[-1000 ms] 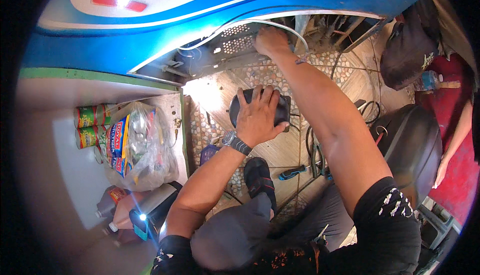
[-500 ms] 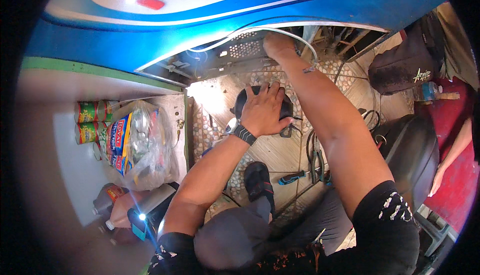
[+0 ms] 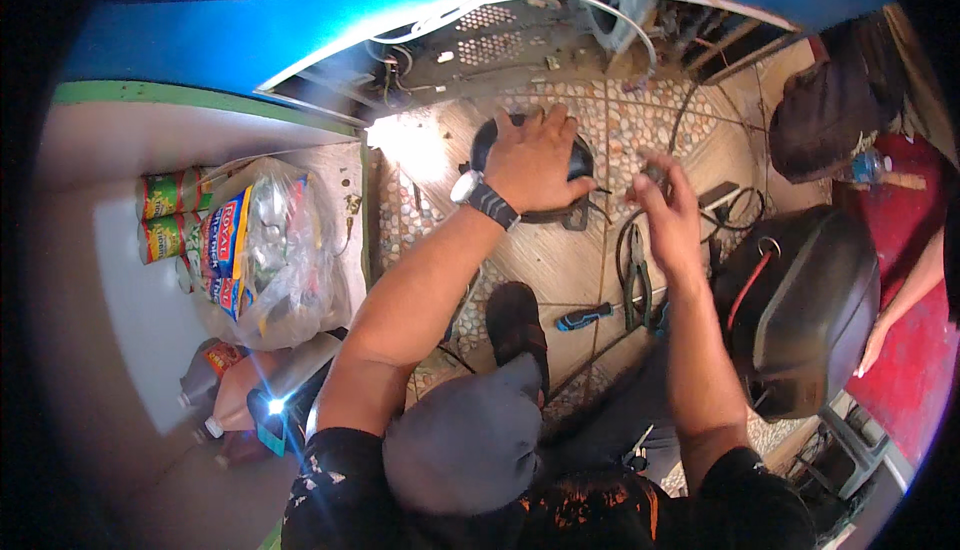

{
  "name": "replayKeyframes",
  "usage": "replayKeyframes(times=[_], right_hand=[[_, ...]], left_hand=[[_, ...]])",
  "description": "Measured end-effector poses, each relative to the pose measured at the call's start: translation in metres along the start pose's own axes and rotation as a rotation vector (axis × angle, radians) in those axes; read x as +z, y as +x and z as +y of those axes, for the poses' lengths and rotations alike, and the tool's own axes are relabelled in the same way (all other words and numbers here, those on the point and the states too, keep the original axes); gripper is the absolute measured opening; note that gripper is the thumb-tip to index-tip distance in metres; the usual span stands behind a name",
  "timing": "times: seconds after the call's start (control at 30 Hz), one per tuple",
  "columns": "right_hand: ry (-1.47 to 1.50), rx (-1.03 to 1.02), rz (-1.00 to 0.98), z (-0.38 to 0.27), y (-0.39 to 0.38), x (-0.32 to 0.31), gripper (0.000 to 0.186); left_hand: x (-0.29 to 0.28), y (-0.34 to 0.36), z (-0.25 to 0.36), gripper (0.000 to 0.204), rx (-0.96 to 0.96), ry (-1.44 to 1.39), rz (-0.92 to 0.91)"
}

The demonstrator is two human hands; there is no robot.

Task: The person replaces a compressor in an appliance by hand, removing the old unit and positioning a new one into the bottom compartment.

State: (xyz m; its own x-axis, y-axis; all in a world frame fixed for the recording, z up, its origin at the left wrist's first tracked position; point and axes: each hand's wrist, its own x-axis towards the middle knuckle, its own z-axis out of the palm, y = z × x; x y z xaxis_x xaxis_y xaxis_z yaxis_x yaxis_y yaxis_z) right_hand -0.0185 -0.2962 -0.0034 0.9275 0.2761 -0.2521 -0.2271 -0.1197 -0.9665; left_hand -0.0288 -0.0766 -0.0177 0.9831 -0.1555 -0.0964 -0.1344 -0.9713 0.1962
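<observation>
My left hand (image 3: 535, 170), with a watch (image 3: 467, 187) on its wrist, lies flat with spread fingers over a black rounded casing (image 3: 490, 140) on the floor. The hand covers most of the casing's top. My right hand (image 3: 668, 215) hovers over the floor to the right of it, fingers loosely curled and apart, with nothing plain to see in them. Just below that hand lie pliers (image 3: 637, 285) with dark handles. A screwdriver (image 3: 584, 317) with a blue and black handle is beside the pliers.
Ahead stands a blue machine (image 3: 300, 30) with an open lower bay (image 3: 520, 50) and loose cables. On the left are a plastic bag (image 3: 290, 260), cans (image 3: 170, 235) and bottles (image 3: 205, 370). A black bulky case (image 3: 810, 310) sits right, near another person's arm (image 3: 905, 310).
My right hand has come out of the machine's lower bay and back toward me, above the pliers. The left hand stays on the black casing. The view has shifted slightly.
</observation>
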Motion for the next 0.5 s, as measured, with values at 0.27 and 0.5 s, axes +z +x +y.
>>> replayKeyframes(times=[0.27, 0.5], right_hand=[[0.582, 0.564, 0.258, 0.166, -0.09, 0.036, 0.043], [1.029, 0.583, 0.324, 0.187, -0.044, 0.064, 0.038]], left_hand=[[-0.015, 0.02, 0.005, 0.09, -0.029, -0.029, -0.151], [-0.013, 0.022, 0.001, 0.091, -0.033, -0.02, -0.164]])
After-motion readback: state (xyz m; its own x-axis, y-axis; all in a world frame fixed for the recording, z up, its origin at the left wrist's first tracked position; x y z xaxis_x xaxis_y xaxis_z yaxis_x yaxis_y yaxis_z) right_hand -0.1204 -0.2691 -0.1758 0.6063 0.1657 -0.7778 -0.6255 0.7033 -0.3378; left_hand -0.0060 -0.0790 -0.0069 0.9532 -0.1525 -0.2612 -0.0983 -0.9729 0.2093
